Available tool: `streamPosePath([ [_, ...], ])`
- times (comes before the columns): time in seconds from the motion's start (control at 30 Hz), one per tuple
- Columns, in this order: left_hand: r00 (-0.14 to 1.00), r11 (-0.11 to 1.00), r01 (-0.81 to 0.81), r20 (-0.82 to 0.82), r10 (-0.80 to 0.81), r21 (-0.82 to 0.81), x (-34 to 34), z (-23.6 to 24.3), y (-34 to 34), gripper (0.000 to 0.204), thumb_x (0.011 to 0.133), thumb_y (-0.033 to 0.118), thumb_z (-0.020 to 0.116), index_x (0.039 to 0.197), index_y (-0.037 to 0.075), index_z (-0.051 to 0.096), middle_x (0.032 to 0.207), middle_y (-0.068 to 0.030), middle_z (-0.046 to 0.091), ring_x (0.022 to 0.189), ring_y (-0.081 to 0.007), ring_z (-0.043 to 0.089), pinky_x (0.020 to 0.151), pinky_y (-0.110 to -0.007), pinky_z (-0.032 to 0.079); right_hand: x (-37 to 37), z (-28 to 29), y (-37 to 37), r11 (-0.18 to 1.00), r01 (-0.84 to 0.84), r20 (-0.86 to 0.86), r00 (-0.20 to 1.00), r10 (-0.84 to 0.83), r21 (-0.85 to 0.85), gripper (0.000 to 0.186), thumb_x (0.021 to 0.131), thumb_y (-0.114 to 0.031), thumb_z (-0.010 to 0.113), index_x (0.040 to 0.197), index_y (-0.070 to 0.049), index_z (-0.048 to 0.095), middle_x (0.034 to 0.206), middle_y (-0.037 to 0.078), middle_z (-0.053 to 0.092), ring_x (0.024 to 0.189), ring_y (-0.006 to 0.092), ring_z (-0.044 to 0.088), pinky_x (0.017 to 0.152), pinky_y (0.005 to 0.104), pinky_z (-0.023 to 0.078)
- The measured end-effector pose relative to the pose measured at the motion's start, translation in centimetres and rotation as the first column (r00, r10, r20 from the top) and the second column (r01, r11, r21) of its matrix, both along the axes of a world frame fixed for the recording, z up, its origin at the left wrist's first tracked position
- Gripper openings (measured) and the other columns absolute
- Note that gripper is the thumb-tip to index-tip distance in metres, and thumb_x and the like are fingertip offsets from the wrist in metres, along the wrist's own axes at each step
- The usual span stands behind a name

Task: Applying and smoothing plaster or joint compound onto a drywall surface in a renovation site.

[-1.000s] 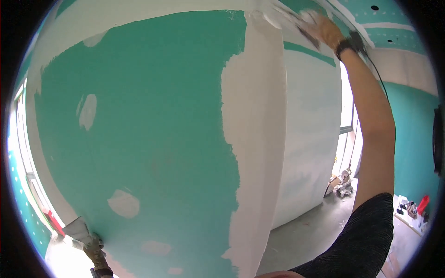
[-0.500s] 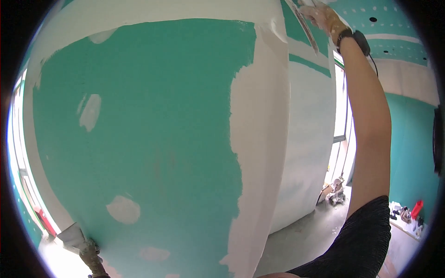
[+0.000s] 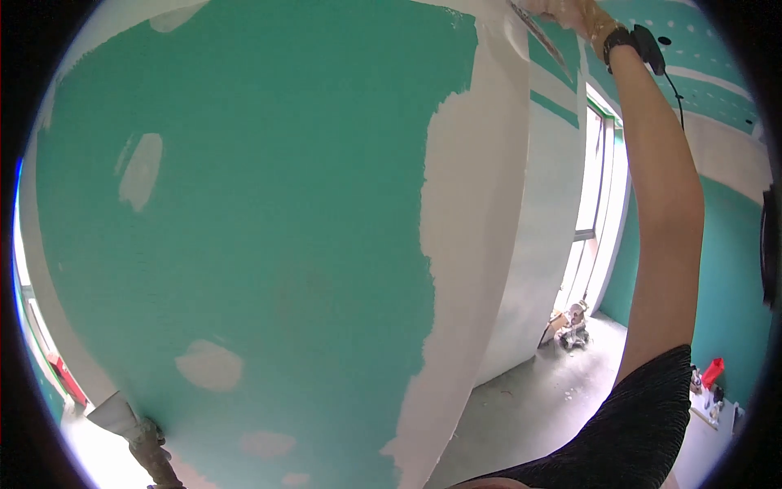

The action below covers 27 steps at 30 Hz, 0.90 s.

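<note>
High at the upper right, my gloved right hand [image 3: 580,18] is closed around a plastering trowel [image 3: 542,41], seen nearly edge-on beside the corner of the wall. The picture's top edge cuts off part of that hand and the tool's handle. Low on the left, my gloved left hand [image 3: 148,447] grips a wide putty knife [image 3: 115,414], its blade pointing up and left. Between them stands a green plasterboard wall [image 3: 277,212] with dried-looking pale patches. A broad band of off-white joint compound [image 3: 468,196] runs down its right-hand corner.
Past the corner, a whitish side wall [image 3: 554,212] leads to a tall window [image 3: 593,171]. A dusty machine [image 3: 575,328] stands on the grey floor [image 3: 521,416]. At the lower right, a red object [image 3: 713,372] and small items rest on a pale surface. Green ceiling boards hang overhead.
The view has shifted, so the wall's corner lies farther right and the floor items appear higher. My right hand and trowel sit slightly higher and farther right in the picture; both hands keep their tools.
</note>
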<state>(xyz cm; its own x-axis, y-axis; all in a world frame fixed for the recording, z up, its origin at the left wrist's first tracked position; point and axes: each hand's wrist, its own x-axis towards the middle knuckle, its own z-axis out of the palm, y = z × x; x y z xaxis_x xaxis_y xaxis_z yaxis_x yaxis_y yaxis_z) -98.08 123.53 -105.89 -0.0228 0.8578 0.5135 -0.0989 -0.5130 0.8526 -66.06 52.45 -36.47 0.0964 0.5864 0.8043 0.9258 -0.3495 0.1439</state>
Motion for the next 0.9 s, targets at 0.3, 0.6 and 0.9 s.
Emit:
streamPosePath([
  [0.3, 1.000, 0.974, 0.010, 0.019, -0.006, -0.228, 2.2, 5.1, -4.6, 0.031, 0.087, 0.035, 0.068, 0.073, 0.010, 0.057, 0.060, -0.0032, 0.053, 0.048, -0.0153, 0.047, 0.039, -0.032, 0.033, -3.0, -9.8, 1.5, 0.667, 0.696, -0.003, 0.693, -0.721, 0.265, 0.057, 0.085, -0.046, 0.071, 0.126, -0.007, 0.066, 0.130, 0.017, 0.065, 0.126, 0.0323, 0.057, 0.109, 0.0463, 0.040],
  [0.6, 0.999, 0.970, 0.043, 0.038, -0.035, -0.239, 2.6, 3.7, -2.1, 0.037, 0.088, 0.040, 0.072, 0.071, 0.011, 0.056, 0.060, -0.0024, 0.053, 0.050, -0.0151, 0.049, 0.046, -0.033, 0.037, 2.3, -13.9, -2.5, 0.884, 0.468, 0.392, 0.817, -0.423, -0.020, 0.038, 0.092, -0.038, 0.070, 0.118, -0.010, 0.067, 0.094, 0.011, 0.070, 0.079, 0.0274, 0.064, 0.078, 0.0353, 0.053],
  [0.9, 0.996, 0.985, 0.091, 0.024, -0.088, -0.147, 2.5, 4.6, -4.3, 0.029, 0.091, 0.035, 0.071, 0.085, 0.007, 0.066, 0.065, -0.0035, 0.060, 0.055, -0.0146, 0.057, 0.049, -0.030, 0.041, -0.7, -19.3, -1.3, 0.640, 0.758, 0.289, 0.646, -0.707, -0.128, 0.046, 0.091, -0.041, 0.064, 0.127, -0.012, 0.062, 0.112, 0.018, 0.069, 0.105, 0.0398, 0.064, 0.093, 0.0477, 0.052],
])
